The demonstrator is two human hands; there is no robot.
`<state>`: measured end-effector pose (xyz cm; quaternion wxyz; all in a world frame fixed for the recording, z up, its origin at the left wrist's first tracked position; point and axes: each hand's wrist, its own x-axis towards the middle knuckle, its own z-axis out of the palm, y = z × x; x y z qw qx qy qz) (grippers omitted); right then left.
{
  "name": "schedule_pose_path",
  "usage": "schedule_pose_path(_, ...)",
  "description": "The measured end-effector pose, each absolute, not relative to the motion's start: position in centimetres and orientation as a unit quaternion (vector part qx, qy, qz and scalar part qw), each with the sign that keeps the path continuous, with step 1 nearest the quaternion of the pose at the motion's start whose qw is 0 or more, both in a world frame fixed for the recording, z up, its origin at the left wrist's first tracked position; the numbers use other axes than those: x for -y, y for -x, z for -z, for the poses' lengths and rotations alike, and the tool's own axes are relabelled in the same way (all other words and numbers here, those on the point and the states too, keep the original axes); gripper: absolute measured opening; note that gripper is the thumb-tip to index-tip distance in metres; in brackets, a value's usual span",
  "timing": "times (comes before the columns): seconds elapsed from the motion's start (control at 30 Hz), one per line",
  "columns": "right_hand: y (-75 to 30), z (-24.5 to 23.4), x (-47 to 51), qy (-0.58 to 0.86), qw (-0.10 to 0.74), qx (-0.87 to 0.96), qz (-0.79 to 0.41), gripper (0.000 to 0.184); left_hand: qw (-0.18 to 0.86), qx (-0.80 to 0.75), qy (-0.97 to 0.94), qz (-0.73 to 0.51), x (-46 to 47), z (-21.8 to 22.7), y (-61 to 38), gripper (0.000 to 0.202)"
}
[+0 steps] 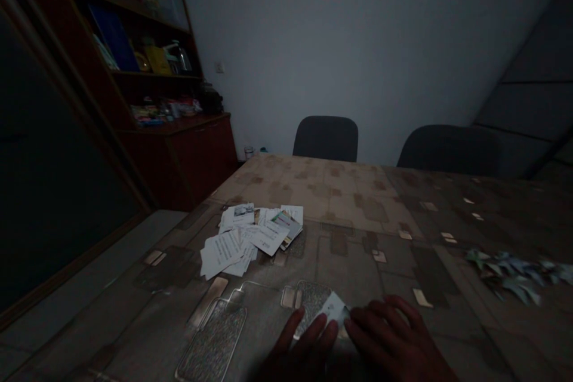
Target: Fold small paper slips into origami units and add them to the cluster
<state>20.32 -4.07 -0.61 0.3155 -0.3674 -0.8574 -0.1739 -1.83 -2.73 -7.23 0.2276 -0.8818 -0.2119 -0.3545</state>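
Observation:
A small white card (333,307) lies near the table's front edge, with one corner pointing away from me and a greyish edge on its right. My left hand (307,346) presses its fingertips onto the card's left and near side. Bunched at the right edge of the same card are the fingers of my right hand (389,334). The card's near part is hidden beneath both hands, and the thumbs are hard to make out in the dim light. Beyond my left hand, a loose pile of printed cards (268,236) is spread on the table.
The patterned tablecloth (308,185) covers the table. At the right lies a heap of folded paper pieces (514,274). Two dark chairs, the nearer-to-centre chair (326,137) and the right chair (450,146), stand behind the table. A wooden cabinet (197,158) with filled shelves is at left.

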Motion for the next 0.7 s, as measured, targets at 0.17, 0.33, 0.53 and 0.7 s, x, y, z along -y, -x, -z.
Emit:
schedule_pose_path(0.17, -22.4, -0.6, 4.5, 0.352, 0.209, 0.884, 0.225, 0.05, 0.227, 0.189, 0.907, 0.3, 2.7, 6.1, 2.6, 0.019)
schedule_pose_path(0.33, -23.7, -1.1, 4.9, 0.332, 0.182, 0.891, 0.249, 0.048, 0.2, 0.191, 0.9, 0.337, 2.5, 5.3, 3.1, 0.016)
schedule_pose_path(0.53, -23.2, -0.3, 4.6, 0.37, 0.217, 0.887, 0.172, 0.03, 0.132, 0.223, 0.922, 0.287, 1.8, 3.9, 2.0, 0.01)
schedule_pose_path(0.7, -20.6, 2.6, 3.7, 0.374, 0.342, 0.845, 0.169, 0.038, 0.131, 0.242, 0.932, 0.235, 1.2, 3.4, 1.6, 0.013)
